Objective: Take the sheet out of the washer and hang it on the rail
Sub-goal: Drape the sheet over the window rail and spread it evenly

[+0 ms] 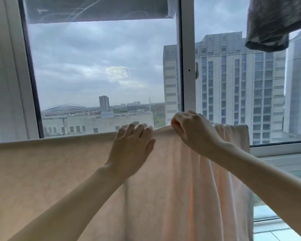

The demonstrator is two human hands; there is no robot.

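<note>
A pale peach sheet [59,171] hangs draped over a rail that runs across the view below the window; the rail itself is hidden under the cloth. The left part of the sheet lies flat and smooth, the right part [224,136] is bunched in vertical folds. My left hand [130,146] rests flat against the sheet near its top edge, fingers spread over the fold. My right hand [191,131] pinches the top edge of the sheet just to the right of it. The washer is out of view.
A large window with a white frame [188,66] stands right behind the sheet, with tall buildings outside. A grey garment [274,23] hangs at the top right. The white window sill [285,150] runs at the right.
</note>
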